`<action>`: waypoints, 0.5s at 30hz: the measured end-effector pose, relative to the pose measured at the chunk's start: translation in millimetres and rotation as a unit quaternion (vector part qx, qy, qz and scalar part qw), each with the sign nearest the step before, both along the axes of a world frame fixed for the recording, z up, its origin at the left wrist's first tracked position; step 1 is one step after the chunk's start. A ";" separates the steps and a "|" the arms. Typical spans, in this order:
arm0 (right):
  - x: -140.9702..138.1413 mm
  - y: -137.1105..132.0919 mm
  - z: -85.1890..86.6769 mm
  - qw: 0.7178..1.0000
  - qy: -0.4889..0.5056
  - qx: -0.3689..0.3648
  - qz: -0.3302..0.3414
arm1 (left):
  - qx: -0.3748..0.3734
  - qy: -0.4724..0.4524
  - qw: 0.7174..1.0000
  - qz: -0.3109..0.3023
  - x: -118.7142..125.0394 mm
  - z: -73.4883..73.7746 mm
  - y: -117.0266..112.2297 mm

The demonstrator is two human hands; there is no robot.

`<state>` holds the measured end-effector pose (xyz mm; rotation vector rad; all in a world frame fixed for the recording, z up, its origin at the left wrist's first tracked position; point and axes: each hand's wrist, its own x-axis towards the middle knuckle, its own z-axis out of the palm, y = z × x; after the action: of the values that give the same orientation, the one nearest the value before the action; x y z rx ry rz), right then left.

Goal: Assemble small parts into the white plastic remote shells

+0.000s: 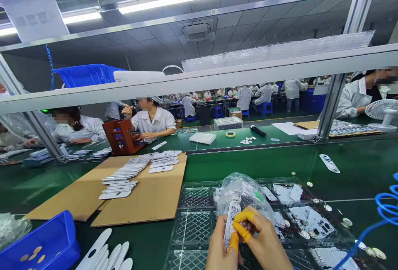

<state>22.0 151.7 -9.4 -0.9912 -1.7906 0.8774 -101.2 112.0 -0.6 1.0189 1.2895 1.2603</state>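
Right hand: fingers curled and pressed together, pinching the top edge of the held piece; yellow finger cots cover the fingertips, probably to protect the piece from skin contact.
Left hand: closed around the lower end of the piece, apparently steadying it from below so the right hand can work on it.
Held piece: a white slotted plastic strip, upright between both hands at bottom centre.
Directly behind: a clear plastic bag of small parts lies in a clear blister tray, within easy reach of the hands.
To the right: silver discs lie scattered beside the tray on the green worktop, with a blue coiled air hose at the right edge.
To the left: white strips are stacked in overlapping rows on a cardboard sheet, likely to keep them flat and easy to lift.
Lower left: a blue plastic bin holds tan discs, beside white paddle-shaped parts.
Beyond: co-workers sit at further worktops.
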 end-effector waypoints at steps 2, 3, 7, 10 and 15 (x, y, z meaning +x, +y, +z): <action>-1.7 3.5 -7.3 0.999 0.001 -0.019 -0.032 | 0.016 0.022 1.000 -0.007 -1.2 -0.5 1.7; -2.8 6.0 -11.2 0.998 0.006 -0.037 -0.044 | 0.020 0.029 0.999 -0.010 -1.8 -0.8 2.4; -3.8 11.7 -14.6 0.996 0.025 -0.085 -0.024 | 0.020 0.020 0.999 -0.021 -3.3 1.1 1.9; 1.3 2.4 -1.4 0.991 -0.006 -0.110 0.076 | 0.021 0.004 1.000 -0.017 -3.7 7.1 -2.1; 4.9 -25.2 6.4 0.955 -0.261 -0.039 0.133 | 0.026 -0.025 0.999 -0.012 -6.9 11.9 -3.8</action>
<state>26.9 126.5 -3.0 -1.1215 -2.3965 0.9094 -108.1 108.1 11.3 1.0296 1.2095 1.2991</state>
